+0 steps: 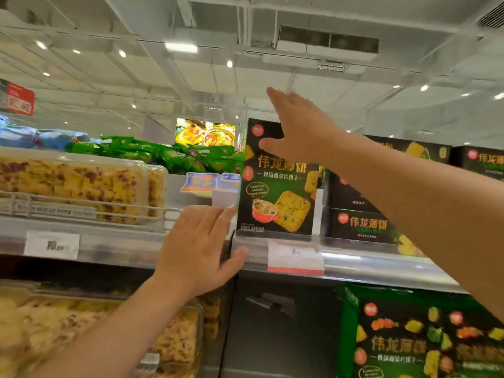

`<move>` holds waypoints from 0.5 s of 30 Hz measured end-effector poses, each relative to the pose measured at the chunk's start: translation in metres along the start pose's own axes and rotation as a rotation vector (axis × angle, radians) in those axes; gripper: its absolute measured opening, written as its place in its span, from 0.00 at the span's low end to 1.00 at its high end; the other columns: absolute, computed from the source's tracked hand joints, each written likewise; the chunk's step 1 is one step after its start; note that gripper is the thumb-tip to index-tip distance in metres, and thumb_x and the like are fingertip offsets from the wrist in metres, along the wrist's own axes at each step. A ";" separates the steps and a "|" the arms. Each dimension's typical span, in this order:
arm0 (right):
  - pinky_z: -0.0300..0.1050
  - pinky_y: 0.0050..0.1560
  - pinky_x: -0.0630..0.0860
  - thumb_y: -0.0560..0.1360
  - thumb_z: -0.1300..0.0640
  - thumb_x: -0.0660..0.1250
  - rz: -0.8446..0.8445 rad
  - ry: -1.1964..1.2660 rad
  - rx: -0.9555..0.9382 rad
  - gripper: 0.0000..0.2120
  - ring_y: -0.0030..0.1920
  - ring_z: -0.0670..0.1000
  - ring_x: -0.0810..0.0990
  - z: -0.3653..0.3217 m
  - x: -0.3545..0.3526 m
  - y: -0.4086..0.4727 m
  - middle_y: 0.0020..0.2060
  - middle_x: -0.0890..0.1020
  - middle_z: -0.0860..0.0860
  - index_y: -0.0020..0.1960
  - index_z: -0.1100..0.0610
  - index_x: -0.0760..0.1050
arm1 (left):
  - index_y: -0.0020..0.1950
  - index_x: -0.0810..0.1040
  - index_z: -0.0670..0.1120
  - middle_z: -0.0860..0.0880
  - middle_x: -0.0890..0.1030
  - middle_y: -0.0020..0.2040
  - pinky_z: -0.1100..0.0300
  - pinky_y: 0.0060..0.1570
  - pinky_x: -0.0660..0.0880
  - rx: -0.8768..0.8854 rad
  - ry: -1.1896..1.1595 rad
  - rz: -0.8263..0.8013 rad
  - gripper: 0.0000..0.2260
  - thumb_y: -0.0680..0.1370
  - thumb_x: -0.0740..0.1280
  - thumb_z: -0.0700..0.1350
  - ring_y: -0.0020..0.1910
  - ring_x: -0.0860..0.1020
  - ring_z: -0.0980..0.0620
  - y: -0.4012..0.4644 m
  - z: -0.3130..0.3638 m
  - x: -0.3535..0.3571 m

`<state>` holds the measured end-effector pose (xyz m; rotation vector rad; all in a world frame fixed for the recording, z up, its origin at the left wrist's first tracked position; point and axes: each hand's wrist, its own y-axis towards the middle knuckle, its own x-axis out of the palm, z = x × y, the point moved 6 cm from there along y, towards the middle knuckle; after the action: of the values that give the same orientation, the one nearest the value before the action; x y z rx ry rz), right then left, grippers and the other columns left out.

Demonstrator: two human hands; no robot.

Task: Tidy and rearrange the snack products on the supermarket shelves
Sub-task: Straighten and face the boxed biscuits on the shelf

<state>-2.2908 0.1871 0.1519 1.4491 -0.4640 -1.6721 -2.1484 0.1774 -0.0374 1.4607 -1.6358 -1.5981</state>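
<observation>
target: black upright cardboard cracker box with gold lettering [276, 184], standing at front edge of upper shelf rail [354, 261], long axis vertical
right hand [302, 129]: fingers spread and straight, gripping nothing, over box's top right corner; contact unclear
left hand [200, 246]: flat, fingers straight, holding nothing, just left of box's lower left corner, thumb at the rail
nearer hand: right, judged
neighbours: same black boxes stacked [360, 222] just right

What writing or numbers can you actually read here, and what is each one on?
"伟龙薄饼": upright black box, top shelf.
"伟龙薄饼": black box lying beside it.
"10": white price tag; remainder blurred.
"3": red-edged price tag; remainder blurred.
Red hanging sign, green box and small print: too blurred.
</observation>
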 end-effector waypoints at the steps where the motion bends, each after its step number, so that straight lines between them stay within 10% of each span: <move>1: 0.54 0.60 0.70 0.74 0.44 0.68 -0.054 0.039 0.050 0.44 0.65 0.59 0.71 0.001 0.005 0.007 0.72 0.68 0.57 0.79 0.54 0.44 | 0.66 0.74 0.37 0.42 0.77 0.54 0.45 0.55 0.70 0.003 0.001 -0.001 0.29 0.78 0.59 0.60 0.52 0.75 0.39 0.000 -0.001 0.001; 4: 0.48 0.46 0.70 0.74 0.45 0.67 -0.144 0.033 0.129 0.39 0.52 0.54 0.74 0.004 0.018 0.010 0.62 0.76 0.57 0.77 0.55 0.51 | 0.65 0.75 0.38 0.42 0.77 0.55 0.45 0.55 0.70 0.006 -0.009 -0.005 0.29 0.78 0.57 0.61 0.53 0.75 0.39 -0.002 -0.002 0.005; 7: 0.50 0.49 0.71 0.70 0.41 0.69 -0.084 -0.159 0.035 0.32 0.56 0.58 0.75 0.003 0.008 0.010 0.56 0.75 0.55 0.69 0.55 0.67 | 0.64 0.75 0.40 0.43 0.77 0.54 0.46 0.55 0.70 -0.004 -0.014 -0.003 0.28 0.78 0.56 0.62 0.53 0.74 0.41 -0.003 -0.004 0.006; 15: 0.53 0.58 0.74 0.64 0.36 0.73 -0.177 -0.033 0.071 0.36 0.57 0.54 0.74 0.008 -0.014 0.002 0.52 0.80 0.51 0.68 0.47 0.69 | 0.66 0.74 0.40 0.44 0.77 0.55 0.47 0.56 0.71 0.009 -0.030 0.019 0.29 0.77 0.58 0.62 0.53 0.75 0.42 -0.004 -0.005 0.008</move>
<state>-2.2983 0.1948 0.1647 1.5541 -0.4267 -1.8377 -2.1455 0.1693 -0.0431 1.4281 -1.6704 -1.6118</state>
